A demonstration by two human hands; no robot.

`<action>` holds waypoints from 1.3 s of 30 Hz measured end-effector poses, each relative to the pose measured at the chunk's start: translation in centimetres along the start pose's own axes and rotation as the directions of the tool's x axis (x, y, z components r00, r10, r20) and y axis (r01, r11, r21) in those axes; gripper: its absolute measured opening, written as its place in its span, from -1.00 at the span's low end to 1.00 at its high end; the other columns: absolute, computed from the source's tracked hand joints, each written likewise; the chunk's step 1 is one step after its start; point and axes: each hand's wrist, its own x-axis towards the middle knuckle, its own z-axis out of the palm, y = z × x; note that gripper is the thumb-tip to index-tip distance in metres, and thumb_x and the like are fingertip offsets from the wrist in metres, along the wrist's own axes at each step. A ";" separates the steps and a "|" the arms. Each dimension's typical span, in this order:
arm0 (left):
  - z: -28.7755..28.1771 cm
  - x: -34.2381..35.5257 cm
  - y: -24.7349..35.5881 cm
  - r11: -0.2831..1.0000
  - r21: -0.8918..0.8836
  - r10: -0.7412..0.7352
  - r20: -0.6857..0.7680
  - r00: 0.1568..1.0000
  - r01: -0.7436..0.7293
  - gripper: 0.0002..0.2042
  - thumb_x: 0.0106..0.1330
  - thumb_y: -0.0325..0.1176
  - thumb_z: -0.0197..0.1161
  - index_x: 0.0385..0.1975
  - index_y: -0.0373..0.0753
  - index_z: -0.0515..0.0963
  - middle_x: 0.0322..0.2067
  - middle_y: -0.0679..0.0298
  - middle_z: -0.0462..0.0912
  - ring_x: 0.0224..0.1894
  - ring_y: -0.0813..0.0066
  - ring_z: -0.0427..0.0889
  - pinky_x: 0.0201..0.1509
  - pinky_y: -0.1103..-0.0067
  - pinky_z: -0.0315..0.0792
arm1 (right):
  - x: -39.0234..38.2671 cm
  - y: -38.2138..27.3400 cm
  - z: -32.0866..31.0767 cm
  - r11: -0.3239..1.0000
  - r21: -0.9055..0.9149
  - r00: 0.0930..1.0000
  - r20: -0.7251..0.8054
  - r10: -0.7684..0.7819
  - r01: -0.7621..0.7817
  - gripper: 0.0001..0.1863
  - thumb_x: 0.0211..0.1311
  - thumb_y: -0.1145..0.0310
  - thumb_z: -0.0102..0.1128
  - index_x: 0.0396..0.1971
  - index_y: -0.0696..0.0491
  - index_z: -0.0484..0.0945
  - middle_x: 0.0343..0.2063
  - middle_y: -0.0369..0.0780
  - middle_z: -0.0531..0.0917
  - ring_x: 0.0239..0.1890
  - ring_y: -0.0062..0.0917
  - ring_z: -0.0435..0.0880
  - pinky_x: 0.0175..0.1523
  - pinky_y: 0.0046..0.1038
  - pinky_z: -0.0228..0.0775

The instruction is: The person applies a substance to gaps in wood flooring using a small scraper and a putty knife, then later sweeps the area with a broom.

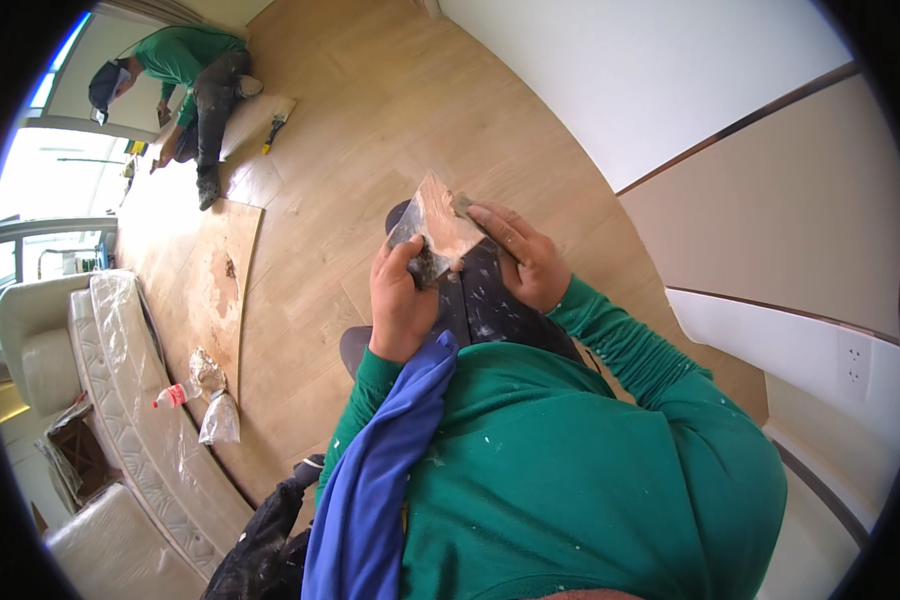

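Observation:
Flat in front of me is a thin metal plate [407, 222] spread with tan putty [448, 222], held above my dark, paint-flecked trousers. My left hand [402, 308] is closed on its near left edge, the thumb lying on top. At the plate's right side, my right hand [532, 262] has its fingers together around a small scraper [462, 204]. Only a bit of that scraper shows by the putty; its handle is hidden in the hand. A blue cloth [380, 460] hangs along my left arm.
Another person [180, 60] crouches at the far left, near a putty knife [274, 130] on a board. A stained board [240, 250], a bottle [173, 396], a plastic bag [220, 420] and a plastic-wrapped mattress [135, 350] lie left. A panelled wall [760, 200] stands right.

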 end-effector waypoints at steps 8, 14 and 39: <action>1.4 -1.2 -1.1 0.114 0.489 0.395 0.776 0.491 -0.865 -0.57 0.24 -0.78 -0.04 0.13 -0.41 0.44 0.14 -0.13 0.51 0.22 -0.01 0.50 0.27 0.34 0.42 | -2.4 -0.2 -4.5 0.004 0.853 0.654 0.397 0.644 -0.522 -0.67 0.33 0.40 0.01 0.02 0.23 0.45 -0.21 -0.10 0.66 -0.28 -0.39 0.67 -0.37 -0.38 0.54; -0.5 0.2 -2.3 -0.174 0.602 0.106 0.798 0.593 -0.779 -0.43 0.04 -0.84 -0.03 0.13 -0.36 0.46 0.13 -0.02 0.53 0.21 0.05 0.51 0.25 0.34 0.46 | -3.9 0.9 -9.6 -0.104 0.927 0.683 0.339 0.647 -0.362 -0.69 0.35 0.36 0.03 -0.01 0.21 0.49 -0.23 -0.14 0.67 -0.33 -0.39 0.66 -0.43 -0.38 0.45; -12.2 -4.8 -0.8 -0.232 0.968 0.666 0.229 0.710 -0.095 -0.62 0.43 -0.34 0.09 0.15 -0.43 0.44 -0.06 -0.08 0.65 -0.04 0.14 0.67 0.01 0.43 0.50 | -32.0 29.7 -2.2 0.373 -0.817 0.701 -0.052 0.711 -0.439 -0.74 0.23 0.40 -0.02 -0.15 0.07 0.59 -0.13 -0.13 0.64 -0.01 -0.20 0.57 0.08 -0.22 0.46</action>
